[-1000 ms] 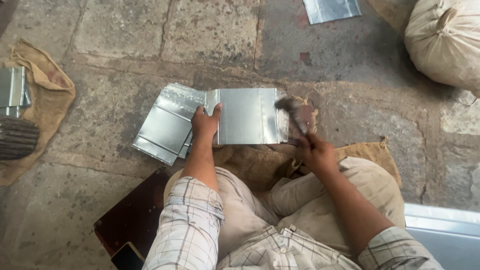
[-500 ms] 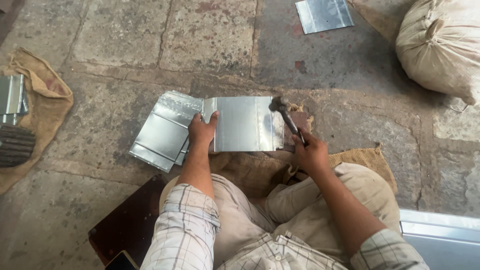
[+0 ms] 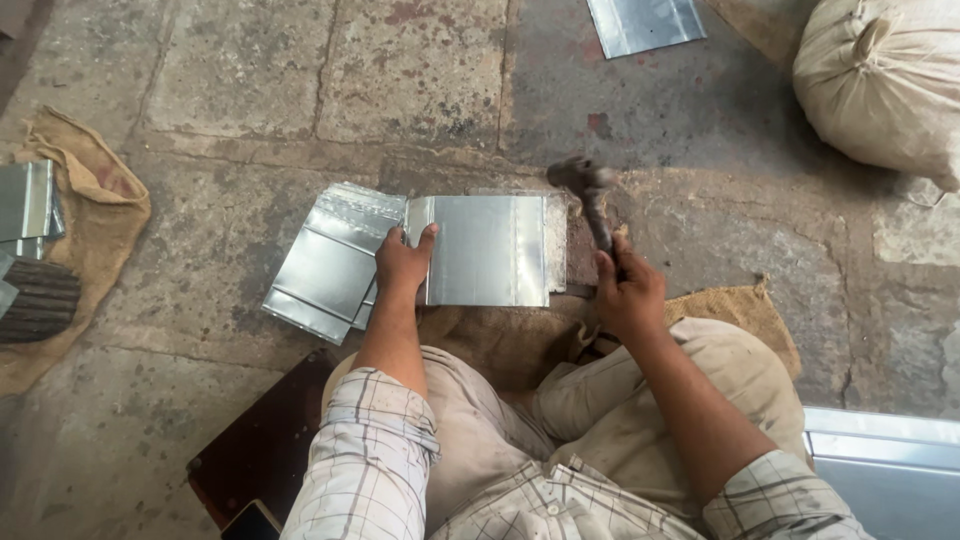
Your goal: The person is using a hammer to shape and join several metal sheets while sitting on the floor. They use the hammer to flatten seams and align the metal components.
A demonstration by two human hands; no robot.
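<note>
My left hand (image 3: 402, 262) presses on the left edge of a shiny rectangular metal sheet (image 3: 490, 250) lying on the stone floor in front of my knees. My right hand (image 3: 628, 290) grips the handle of a hammer (image 3: 590, 200), whose dark head is raised above the sheet's right end. A stack of similar folded metal sheets (image 3: 330, 262) lies just left of my left hand, partly under the sheet.
Burlap sacking (image 3: 735, 310) lies under my legs. Another burlap piece (image 3: 95, 215) at left holds metal pieces (image 3: 25, 200). A stuffed sack (image 3: 880, 85) sits top right, a metal sheet (image 3: 645, 22) at top, another metal sheet (image 3: 880, 470) bottom right, a dark board (image 3: 265, 445) bottom left.
The hammer has lifted from the sheet's right end and now stands raised above it. My left hand keeps its hold on the sheet's left edge.
</note>
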